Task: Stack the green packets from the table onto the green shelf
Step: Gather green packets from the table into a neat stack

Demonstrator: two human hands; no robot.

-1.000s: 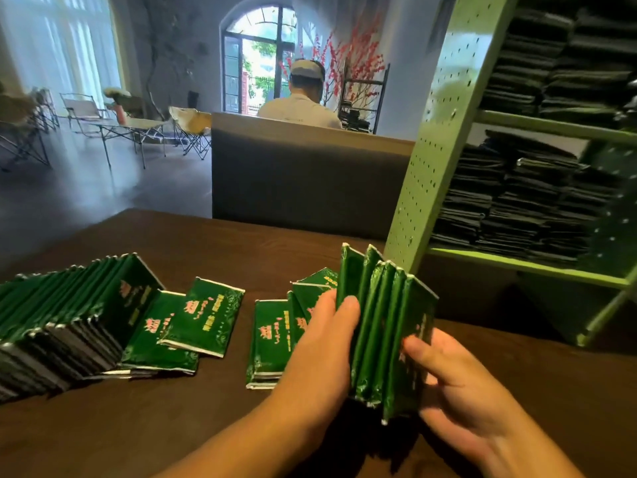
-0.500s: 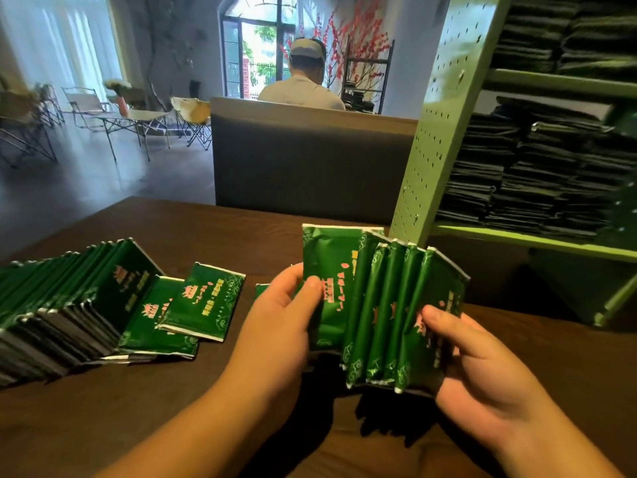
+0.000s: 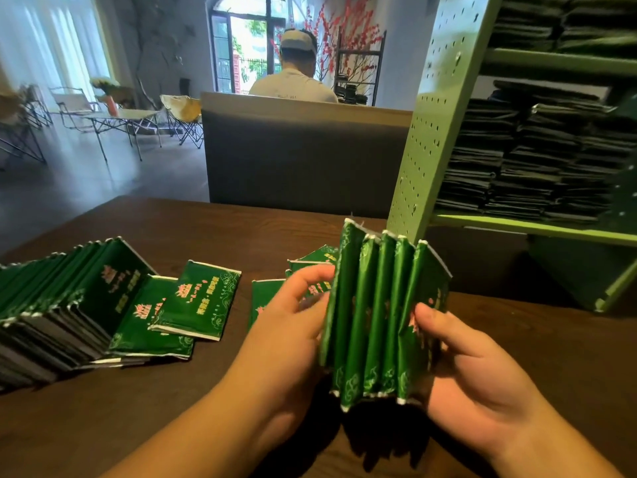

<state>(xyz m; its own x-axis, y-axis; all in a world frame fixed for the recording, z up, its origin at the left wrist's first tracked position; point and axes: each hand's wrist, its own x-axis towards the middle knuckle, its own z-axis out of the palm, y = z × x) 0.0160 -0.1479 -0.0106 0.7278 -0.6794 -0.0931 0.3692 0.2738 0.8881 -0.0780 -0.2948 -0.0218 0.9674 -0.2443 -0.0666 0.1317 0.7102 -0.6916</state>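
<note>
I hold a bundle of several green packets (image 3: 377, 319) upright above the brown table (image 3: 103, 426), standing on edge side by side. My left hand (image 3: 293, 326) grips the bundle's left side and my right hand (image 3: 472, 370) cups its right side with the thumb on the outermost packet. Behind my left hand lie a few loose green packets (image 3: 310, 260). At the left a long leaning row of packets (image 3: 51, 305) rests on the table with two loose packets (image 3: 196, 298) beside it. The green pegboard shelf (image 3: 444, 108) stands at the right, holding stacks of dark packets (image 3: 537, 160).
A grey partition (image 3: 303, 157) runs behind the table, and a person sits beyond it facing away. Folding chairs and a small table (image 3: 120, 115) stand on the floor at far left. The shelf's lower ledge (image 3: 534, 229) juts over the table's right end.
The left-most packet, turned face-on half a second ago, now stands edge-on with the rest. Both hands have squeezed the bundle closer together and hold it a little lower in view.
</note>
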